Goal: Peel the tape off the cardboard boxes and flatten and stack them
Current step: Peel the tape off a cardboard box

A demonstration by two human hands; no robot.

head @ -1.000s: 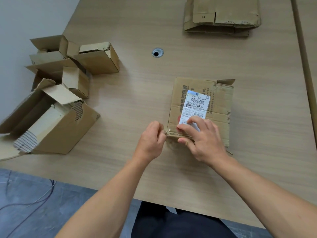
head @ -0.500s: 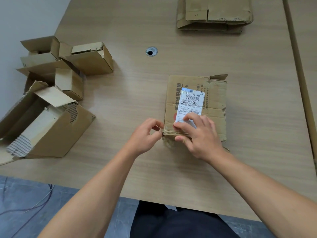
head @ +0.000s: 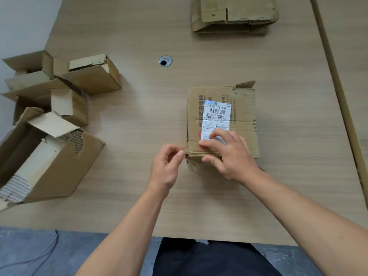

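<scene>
A cardboard box (head: 242,108) with a white shipping label (head: 217,118) lies in the middle of the wooden table (head: 288,186). My right hand (head: 229,154) presses on its near end, fingers spread over the label's lower part and thumb on the near face. My left hand (head: 167,168) is at the box's near left corner, thumb and forefinger pinched together at the edge; whether they hold tape cannot be made out. Clear tape (head: 196,166) shows on the near face below the right thumb.
A stack of flattened boxes (head: 233,16) lies at the far side of the table. Several opened, unflattened boxes (head: 49,124) crowd the table's left edge. A round cable hole (head: 165,61) sits in the tabletop. A seam (head: 336,96) runs down the right.
My left hand has drawn back slightly from the box's corner, its fingers loosening and pinching again. The right hand stays pressed on the box. The view has shifted a little.
</scene>
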